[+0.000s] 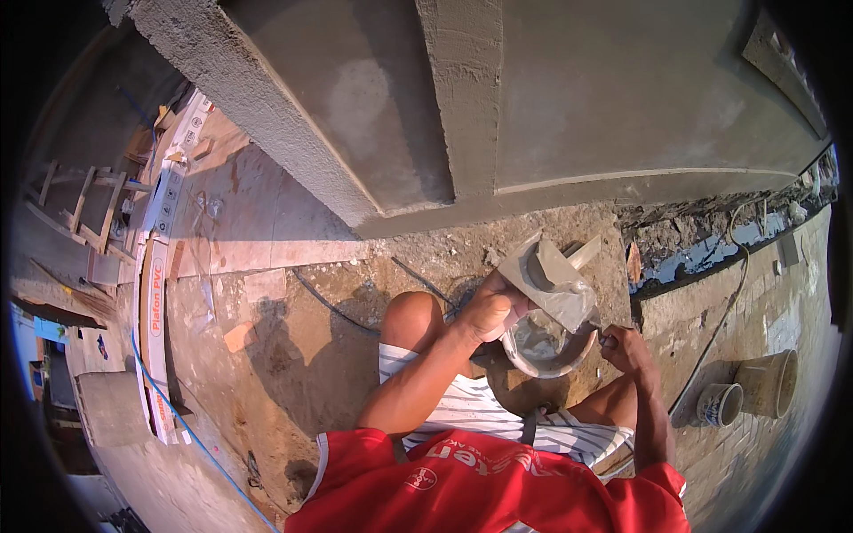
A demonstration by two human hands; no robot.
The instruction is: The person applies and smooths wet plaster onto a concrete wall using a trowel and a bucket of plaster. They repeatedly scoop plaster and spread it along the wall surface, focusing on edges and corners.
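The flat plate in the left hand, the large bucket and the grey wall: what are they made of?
Flat plate: unclear; dull grey residue seems to cover it.
Large bucket: probably plastic, dull and stained, with a smooth rim.
Grey wall: likely cement plaster, matte, smooth in the panels, grainy on the ribs.

Basin (544, 368) before the person; flat board (569, 307) over it, mortar lump (553, 266) on top. Left hand (499, 307) at board's left, right hand (627, 349) right of basin. Plastered wall (613, 98) ahead. Right: small bucket (711, 409) beside larger bucket (758, 384). Left: long carton (155, 311), wooden ladder (112, 213) beyond.
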